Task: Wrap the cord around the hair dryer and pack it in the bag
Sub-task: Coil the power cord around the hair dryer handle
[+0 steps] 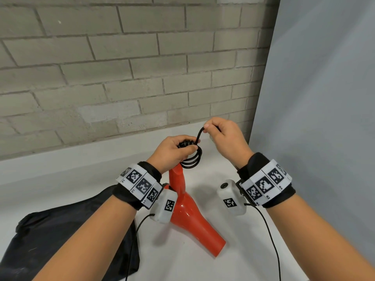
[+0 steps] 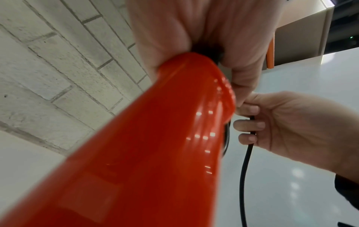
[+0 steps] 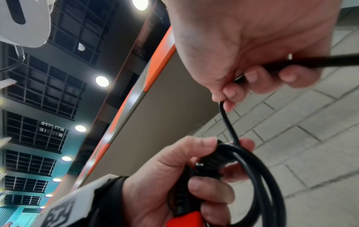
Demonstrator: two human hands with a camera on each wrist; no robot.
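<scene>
Hair dryer (image 1: 188,216), red, is held off the white table (image 1: 233,250) by its handle end, with the nozzle pointing down toward the person. Left hand (image 1: 172,151) grips the top of the handle, fingers and thumb curled round it and round the black cord (image 1: 191,159), which hangs there in several loops just beside the fist. From those loops 1 strand rises to the right hand (image 1: 225,136), held slightly higher and to the right, close to the left hand. Its fingers are curled round the cord, thumb and forefinger pinching it, and the cord's thicker end juts out past the fingers in the right wrist view. Black bag (image 1: 67,236) lies flat on the table under the left forearm, apart from the dryer.
</scene>
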